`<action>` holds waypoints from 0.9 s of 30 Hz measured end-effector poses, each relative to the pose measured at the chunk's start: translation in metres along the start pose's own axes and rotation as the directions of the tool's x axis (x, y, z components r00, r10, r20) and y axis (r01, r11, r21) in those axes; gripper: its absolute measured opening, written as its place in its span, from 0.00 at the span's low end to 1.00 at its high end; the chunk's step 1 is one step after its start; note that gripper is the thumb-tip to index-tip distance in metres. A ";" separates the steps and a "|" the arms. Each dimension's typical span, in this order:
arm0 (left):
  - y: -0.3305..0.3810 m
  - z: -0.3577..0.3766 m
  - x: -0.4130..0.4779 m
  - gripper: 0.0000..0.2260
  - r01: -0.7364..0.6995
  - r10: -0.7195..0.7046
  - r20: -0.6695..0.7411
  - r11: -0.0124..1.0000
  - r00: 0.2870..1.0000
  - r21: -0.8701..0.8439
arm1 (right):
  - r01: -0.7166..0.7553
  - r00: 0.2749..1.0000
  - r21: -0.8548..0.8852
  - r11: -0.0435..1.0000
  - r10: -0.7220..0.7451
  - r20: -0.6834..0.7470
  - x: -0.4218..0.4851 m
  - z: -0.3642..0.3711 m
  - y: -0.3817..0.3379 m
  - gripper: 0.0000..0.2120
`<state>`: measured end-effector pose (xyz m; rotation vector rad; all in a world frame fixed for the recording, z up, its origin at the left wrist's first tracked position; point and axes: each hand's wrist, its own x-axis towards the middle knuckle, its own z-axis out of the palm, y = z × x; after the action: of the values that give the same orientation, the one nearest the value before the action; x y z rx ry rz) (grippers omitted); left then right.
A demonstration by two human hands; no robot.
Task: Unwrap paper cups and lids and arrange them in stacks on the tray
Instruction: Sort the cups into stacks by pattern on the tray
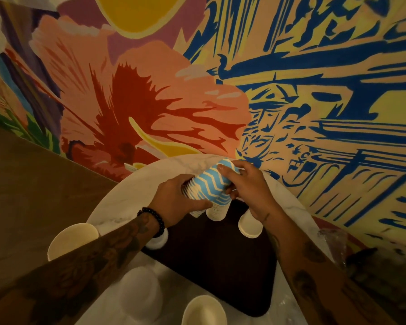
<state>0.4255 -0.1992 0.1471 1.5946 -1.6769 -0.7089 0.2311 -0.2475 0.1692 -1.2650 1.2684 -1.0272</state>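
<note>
Here, both hands hold one stack of blue-and-white zigzag paper cups (211, 184), tilted on its side above the far end of the dark tray (216, 266). The left hand (176, 198) curls round the rim end, and the right hand (246, 184) wraps over the base end. Two white cup stacks (217, 211) stand on the tray just beneath. The tray lies on a round marble table (127, 198), where a cream cup stack (73, 239) sits at the left edge.

Café-like venue: painted mural wall (150, 90) (hibiscus, blue linework), round marble table (117, 207), paper-cup stacks (250, 227).
</note>
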 end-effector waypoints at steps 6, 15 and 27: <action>0.000 -0.012 0.027 0.30 -0.017 0.016 0.072 1.000 0.997 0.003 | 0.101 0.971 0.001 0.995 -0.098 -0.218 0.006 -0.024 -0.029 0.18; -0.017 -0.035 0.058 0.23 0.088 -0.084 0.041 0.992 0.996 -0.094 | 0.189 0.881 -0.293 0.937 -0.294 -0.370 0.022 -0.033 -0.038 0.23; -0.025 -0.041 0.078 0.38 0.078 -0.058 0.134 0.986 0.989 -0.147 | -0.028 0.971 -0.499 0.866 -0.094 -0.219 0.037 0.006 0.019 0.34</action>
<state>0.4736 -0.2755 0.1614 1.5323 -1.6234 -0.9694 0.2373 -0.2819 0.1462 -1.5904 1.7844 -0.9216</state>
